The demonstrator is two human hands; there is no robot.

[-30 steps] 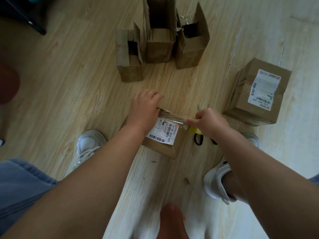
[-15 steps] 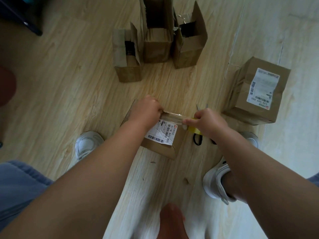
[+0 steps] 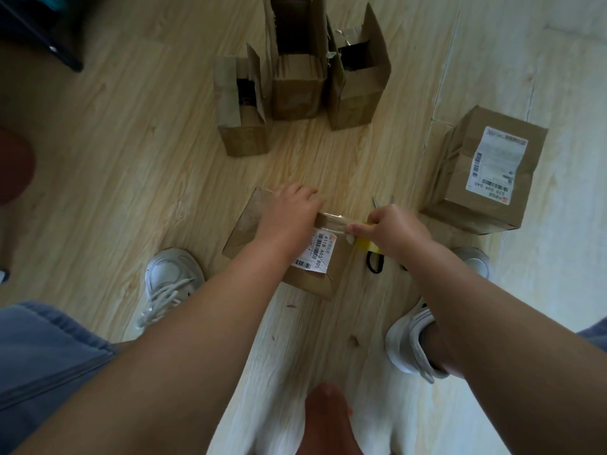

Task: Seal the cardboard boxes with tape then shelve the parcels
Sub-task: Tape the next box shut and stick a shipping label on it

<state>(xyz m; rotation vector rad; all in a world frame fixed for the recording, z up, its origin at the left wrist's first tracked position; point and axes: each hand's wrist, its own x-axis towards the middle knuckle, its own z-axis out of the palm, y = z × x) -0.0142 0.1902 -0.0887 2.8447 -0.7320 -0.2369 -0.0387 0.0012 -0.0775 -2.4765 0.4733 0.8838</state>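
Mid-frame, our L hand [image 3: 289, 215], curl unclear, has slid along box [image 3: 249, 224] pressing tape [image 3: 331, 221]; R hand [image 3: 394, 231] pinches roll [image 3: 369, 244]. Strip looks nearly cut-ready.

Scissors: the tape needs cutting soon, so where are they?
Head view, right of centre: the scissors lie on the floor partly under the right hand, between the box being taped and the bigger box.

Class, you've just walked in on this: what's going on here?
A person bends over a small cardboard box on the floor. Their left hand holds the box down while the right hand grips a yellow tape roll, stretching a clear tape strip across the top. Scissors lie beside it. Three open boxes stand beyond; a closed labelled box sits at right.
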